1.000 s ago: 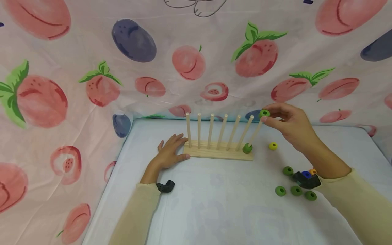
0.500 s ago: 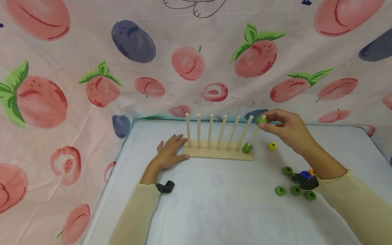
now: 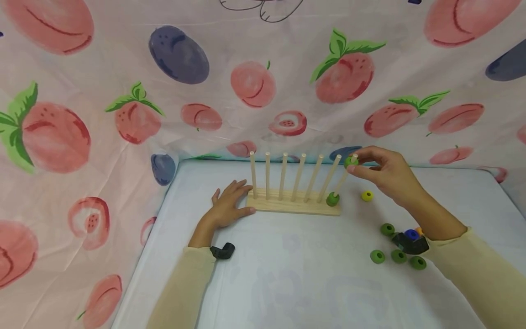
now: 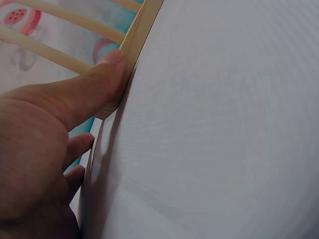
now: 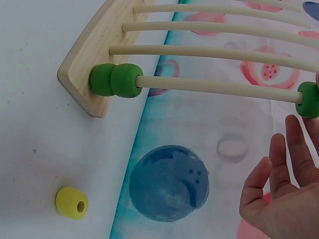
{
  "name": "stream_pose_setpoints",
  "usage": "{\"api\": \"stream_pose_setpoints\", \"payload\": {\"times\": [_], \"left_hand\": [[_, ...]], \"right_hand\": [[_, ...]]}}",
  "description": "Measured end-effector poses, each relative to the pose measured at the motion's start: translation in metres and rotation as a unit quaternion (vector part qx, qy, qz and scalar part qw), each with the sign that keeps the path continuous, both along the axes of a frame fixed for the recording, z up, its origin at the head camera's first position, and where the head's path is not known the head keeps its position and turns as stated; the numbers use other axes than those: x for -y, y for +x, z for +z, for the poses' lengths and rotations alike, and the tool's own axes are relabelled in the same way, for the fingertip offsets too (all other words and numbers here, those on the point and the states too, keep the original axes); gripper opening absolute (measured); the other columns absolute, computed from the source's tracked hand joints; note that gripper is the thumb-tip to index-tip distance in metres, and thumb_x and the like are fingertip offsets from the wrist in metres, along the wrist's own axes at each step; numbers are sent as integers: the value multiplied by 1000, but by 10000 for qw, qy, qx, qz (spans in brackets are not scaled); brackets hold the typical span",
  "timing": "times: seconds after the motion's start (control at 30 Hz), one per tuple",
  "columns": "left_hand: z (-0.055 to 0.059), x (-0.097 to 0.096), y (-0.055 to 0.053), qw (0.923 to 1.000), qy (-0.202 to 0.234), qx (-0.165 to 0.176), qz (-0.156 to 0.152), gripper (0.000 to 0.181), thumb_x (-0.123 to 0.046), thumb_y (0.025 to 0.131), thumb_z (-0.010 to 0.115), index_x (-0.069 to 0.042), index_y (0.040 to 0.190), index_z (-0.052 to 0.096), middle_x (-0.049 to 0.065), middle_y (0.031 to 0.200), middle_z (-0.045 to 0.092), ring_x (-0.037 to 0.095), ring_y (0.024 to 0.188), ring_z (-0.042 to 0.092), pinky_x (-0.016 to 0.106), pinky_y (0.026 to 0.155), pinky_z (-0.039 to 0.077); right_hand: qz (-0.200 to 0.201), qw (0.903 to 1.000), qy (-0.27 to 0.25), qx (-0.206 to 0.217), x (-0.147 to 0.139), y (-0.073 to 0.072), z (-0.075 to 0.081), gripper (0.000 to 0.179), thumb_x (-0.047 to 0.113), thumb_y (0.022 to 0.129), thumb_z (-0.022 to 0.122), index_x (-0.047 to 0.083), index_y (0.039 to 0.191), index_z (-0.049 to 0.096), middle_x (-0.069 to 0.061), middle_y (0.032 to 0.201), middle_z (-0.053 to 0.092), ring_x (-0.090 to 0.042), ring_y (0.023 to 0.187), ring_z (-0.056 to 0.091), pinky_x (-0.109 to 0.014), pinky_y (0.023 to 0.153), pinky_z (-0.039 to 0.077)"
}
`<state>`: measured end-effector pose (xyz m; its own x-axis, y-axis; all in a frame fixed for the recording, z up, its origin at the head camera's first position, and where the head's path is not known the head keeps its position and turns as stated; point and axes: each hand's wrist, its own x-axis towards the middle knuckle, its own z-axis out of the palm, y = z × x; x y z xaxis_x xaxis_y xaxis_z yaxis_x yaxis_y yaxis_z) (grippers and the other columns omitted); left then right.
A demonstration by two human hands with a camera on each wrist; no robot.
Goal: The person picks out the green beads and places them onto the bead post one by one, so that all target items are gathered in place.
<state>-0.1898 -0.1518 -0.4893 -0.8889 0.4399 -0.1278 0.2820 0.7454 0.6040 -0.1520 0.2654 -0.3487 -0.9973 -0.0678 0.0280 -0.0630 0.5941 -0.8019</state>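
A wooden peg rack [image 3: 293,208] with several upright pegs stands at the back of the table. My left hand [image 3: 225,208] rests at its left end, fingers spread, the thumb [image 4: 102,79] pressing along the base's front edge and the index fingertip at the back corner. My right hand [image 3: 382,169] pinches a green bead [image 5: 309,99] that sits around the top of the rightmost peg [image 5: 214,88]. Lower down, two green beads [image 5: 115,80] are stacked on this same peg against the base.
A yellow bead [image 3: 367,195] lies right of the rack. Several green beads [image 3: 377,257], a blue bead [image 3: 412,235] and a partly hidden orange bead [image 3: 418,230] lie near my right wrist. A fruit-print cloth [image 3: 246,45] hangs behind the table.
The bead in my right hand has come down slightly onto the rightmost peg, whose tip now pokes through it. Between half a second ago and now it stays there. My left hand keeps its place.
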Motion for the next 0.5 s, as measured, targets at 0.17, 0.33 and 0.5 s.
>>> {"api": "stream_pose_setpoints", "payload": {"times": [0.17,0.33,0.5], "left_hand": [[0,0,0,10000,-24,-2,1,72,-50,92,72,-23,154,45,2,170,25,30,161,9,68,120,-5],[1,0,0,10000,-89,-31,15,73,-50,92,71,-24,154,44,2,170,24,30,160,9,68,120,-4],[0,0,0,10000,-77,-27,-1,73,-51,92,72,-25,155,44,1,171,24,30,161,8,68,120,-5]], "right_hand": [[-11,10000,-78,-9,0,0,1,38,36,93,76,14,122,69,16,111,67,-8,111,55,-13,85,47],[24,9999,-119,-82,2,1,2,36,37,93,76,15,121,69,16,109,69,-8,109,57,-14,85,48],[4,9997,-56,-221,-3,4,4,35,37,94,74,15,120,70,12,110,70,-8,106,60,-13,83,48]]}}
